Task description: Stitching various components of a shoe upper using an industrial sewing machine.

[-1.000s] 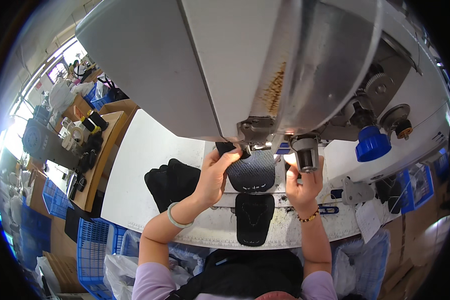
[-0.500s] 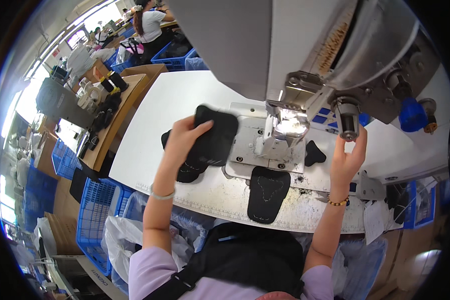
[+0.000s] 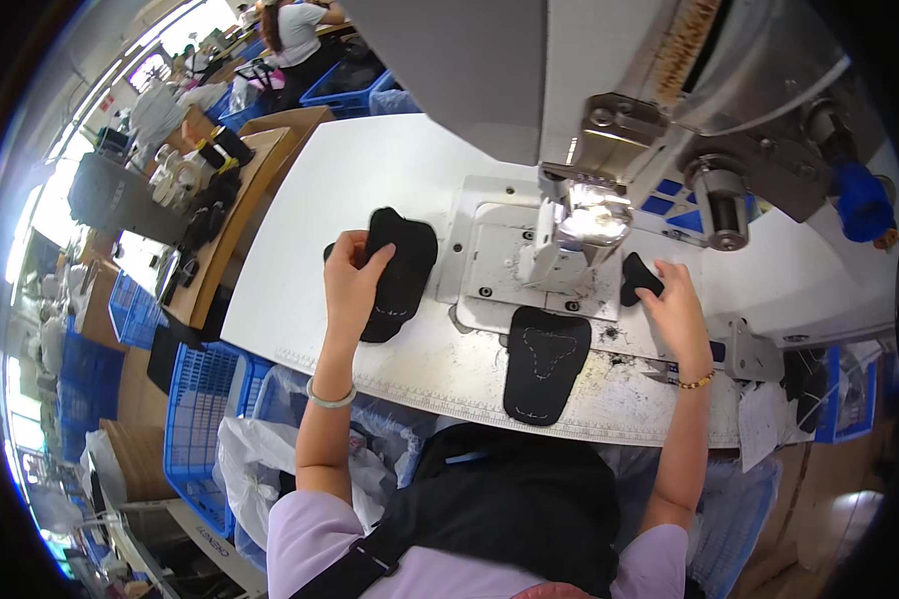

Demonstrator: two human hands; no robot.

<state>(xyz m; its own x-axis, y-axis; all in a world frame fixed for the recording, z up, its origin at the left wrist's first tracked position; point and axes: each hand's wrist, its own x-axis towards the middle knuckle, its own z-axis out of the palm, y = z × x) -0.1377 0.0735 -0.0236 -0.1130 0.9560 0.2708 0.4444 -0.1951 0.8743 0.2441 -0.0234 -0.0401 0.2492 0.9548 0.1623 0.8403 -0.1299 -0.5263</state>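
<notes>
Black panel (image 3: 410, 262) held in left grip (image 3: 353, 280). Right grip (image 3: 677, 307) pinches small piece (image 3: 633, 281). Another panel (image 3: 546, 371) near table (image 3: 305, 205) front edge.

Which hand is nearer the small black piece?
Right: the right hand holds the small black piece at its right edge. The left hand is left of it, across the machine plate, holding a black pad.

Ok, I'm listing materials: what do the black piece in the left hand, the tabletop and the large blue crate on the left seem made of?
Black piece in the left hand: probably fabric, perhaps padded; matte, showing little shine.
Tabletop: perhaps laminate or painted board; smooth, evenly white.
Blue crate: likely moulded plastic; uniform colour, lattice walls.
</notes>
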